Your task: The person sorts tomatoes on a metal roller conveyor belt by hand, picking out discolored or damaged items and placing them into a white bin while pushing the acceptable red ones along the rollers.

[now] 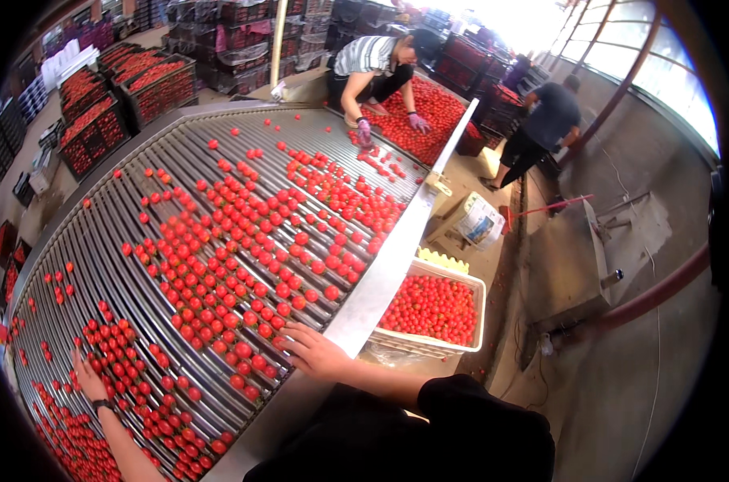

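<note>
Many small red tomatoes [244,241] lie spread over a wide metal roller conveyor [164,161] in front of me. My left hand [87,377] rests flat on the rollers at the lower left, fingers apart, touching tomatoes and holding none. At the conveyor's right edge my right hand [312,349] lies beside the flat metal side rail [388,257], fingers spread over a few tomatoes, nothing gripped. A white plastic crate [449,273] full of tomatoes stands just right of the rail.
A person in a striped shirt [368,60] bends over the far end, gloved hands in a tomato heap. Another person [541,128] in dark clothes stands at the right. Dark crates of tomatoes [156,84] are stacked at the back left. A white bucket [477,221] sits on the floor.
</note>
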Tool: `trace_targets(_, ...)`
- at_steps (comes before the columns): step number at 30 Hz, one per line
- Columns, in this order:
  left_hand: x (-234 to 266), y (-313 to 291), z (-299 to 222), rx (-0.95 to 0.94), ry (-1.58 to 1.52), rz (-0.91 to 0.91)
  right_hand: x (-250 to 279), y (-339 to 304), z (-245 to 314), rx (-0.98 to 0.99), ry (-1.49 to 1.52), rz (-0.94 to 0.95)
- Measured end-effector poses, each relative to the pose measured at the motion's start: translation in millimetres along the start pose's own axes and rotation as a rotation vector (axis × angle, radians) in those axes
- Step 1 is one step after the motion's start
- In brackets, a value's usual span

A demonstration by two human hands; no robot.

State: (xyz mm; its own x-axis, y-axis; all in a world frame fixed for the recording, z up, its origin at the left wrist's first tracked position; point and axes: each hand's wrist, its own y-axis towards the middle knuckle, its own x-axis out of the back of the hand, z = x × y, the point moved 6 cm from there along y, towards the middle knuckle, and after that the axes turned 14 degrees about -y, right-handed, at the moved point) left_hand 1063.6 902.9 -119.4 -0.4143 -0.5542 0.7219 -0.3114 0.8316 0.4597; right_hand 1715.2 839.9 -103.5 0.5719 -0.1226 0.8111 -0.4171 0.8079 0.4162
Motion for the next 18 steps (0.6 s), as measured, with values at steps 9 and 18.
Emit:
trace_targets(9, -96, -135, -238, -0.201, 0.135, 0.526, 5, -6, -11, -0.093, -0.065, 0.032)
trace_targets(18, -51, -136, -239, -0.050, 0.052, 0.160, -1, -6, -16, -0.065, -0.077, 0.156)
